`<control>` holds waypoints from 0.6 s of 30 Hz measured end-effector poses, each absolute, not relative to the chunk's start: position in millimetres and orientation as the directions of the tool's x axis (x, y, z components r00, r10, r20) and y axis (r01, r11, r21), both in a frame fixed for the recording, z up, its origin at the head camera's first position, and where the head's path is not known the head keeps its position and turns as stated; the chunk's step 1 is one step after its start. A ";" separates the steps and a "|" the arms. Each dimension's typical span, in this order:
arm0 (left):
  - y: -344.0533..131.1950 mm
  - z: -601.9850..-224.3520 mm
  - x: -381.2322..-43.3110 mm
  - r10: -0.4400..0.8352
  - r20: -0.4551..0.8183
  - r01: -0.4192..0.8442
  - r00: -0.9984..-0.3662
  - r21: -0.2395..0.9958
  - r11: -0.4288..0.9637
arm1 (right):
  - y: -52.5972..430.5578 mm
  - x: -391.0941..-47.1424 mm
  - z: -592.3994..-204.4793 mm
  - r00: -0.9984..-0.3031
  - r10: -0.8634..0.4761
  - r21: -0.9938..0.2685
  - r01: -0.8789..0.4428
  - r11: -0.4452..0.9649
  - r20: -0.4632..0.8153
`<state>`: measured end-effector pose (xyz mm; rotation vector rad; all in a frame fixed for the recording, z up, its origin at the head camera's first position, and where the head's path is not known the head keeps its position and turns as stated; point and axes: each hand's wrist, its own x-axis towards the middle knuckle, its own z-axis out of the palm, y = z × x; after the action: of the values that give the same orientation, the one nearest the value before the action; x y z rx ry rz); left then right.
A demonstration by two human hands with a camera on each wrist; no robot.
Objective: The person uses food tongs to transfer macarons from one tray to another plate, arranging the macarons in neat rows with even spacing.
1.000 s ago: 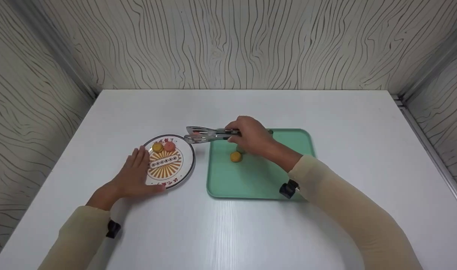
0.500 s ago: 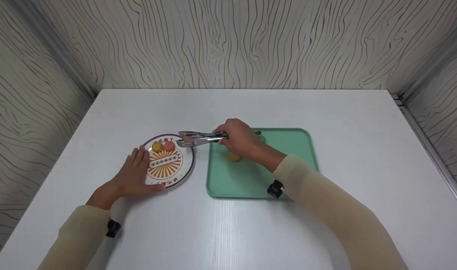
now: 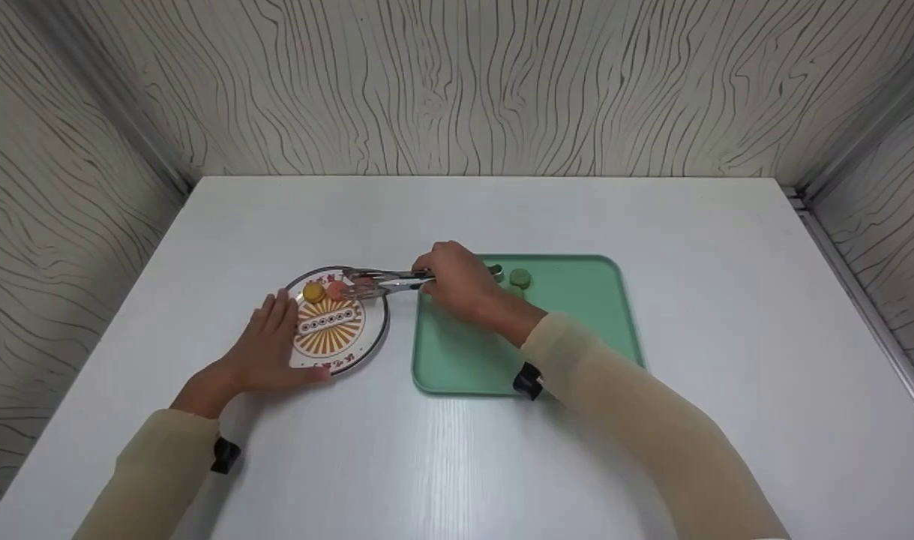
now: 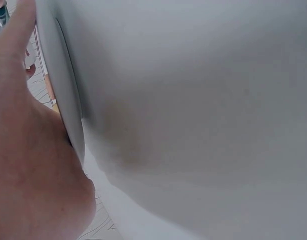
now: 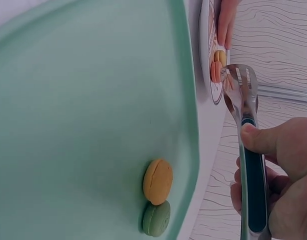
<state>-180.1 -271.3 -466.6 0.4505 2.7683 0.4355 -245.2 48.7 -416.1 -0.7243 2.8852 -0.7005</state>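
My right hand (image 3: 464,281) grips metal tongs (image 3: 397,285) by their dark-inlaid handle. Between the tong tips is a pinkish macaron (image 3: 364,283), held over the right part of a round white plate (image 3: 370,330) with an orange sunburst print. A yellow macaron (image 3: 314,292) and a pink macaron (image 3: 336,290) sit side by side near the plate's far edge, the pink one right at the tong tips. My left hand (image 3: 265,352) rests along the plate's left rim, fingers straight and thumb spread along the near edge.
A green rectangular tray (image 3: 457,367) lies right of the plate, under my right arm. Green macarons (image 3: 520,278) sit toward its far side. An orange-yellow macaron (image 5: 158,181) touches a green one in the right wrist view. Patterned walls (image 3: 457,90) enclose the white table (image 3: 337,465).
My right hand has moved left, carrying the tongs and the macaron from the gap beside the tray to over the plate. My left hand has stayed in place at the rim.
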 end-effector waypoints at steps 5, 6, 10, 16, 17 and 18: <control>-271.8 -469.4 -179.7 0.347 -0.234 0.258 -0.908 0.341 0.904 | 43.2 -246.6 -417.9 -0.882 -0.470 -0.431 -0.440 0.788 0.040; -271.7 -470.0 -179.7 0.349 -0.230 0.260 -0.909 0.342 0.903 | 42.6 -246.8 -418.3 -0.881 -0.472 -0.425 -0.444 0.789 0.044; -271.2 -470.2 -179.9 0.348 -0.233 0.261 -0.908 0.334 0.906 | 41.8 -247.3 -420.5 -0.881 -0.469 -0.412 -0.449 0.793 0.056; -270.3 -466.3 -179.7 0.352 -0.238 0.262 -0.905 0.339 0.903 | 42.0 -249.3 -424.0 -0.890 -0.452 -0.409 -0.436 0.802 0.061; -270.3 -465.9 -179.4 0.352 -0.238 0.261 -0.905 0.340 0.903 | 41.6 -249.6 -424.5 -0.890 -0.452 -0.407 -0.436 0.802 0.061; -270.3 -465.8 -179.1 0.351 -0.238 0.260 -0.906 0.341 0.903 | 41.1 -249.8 -424.8 -0.888 -0.455 -0.406 -0.439 0.801 0.063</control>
<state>-179.1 -270.3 -465.8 0.4558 2.7719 0.4380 -249.8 41.1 -424.8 -0.7308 2.9460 -0.6502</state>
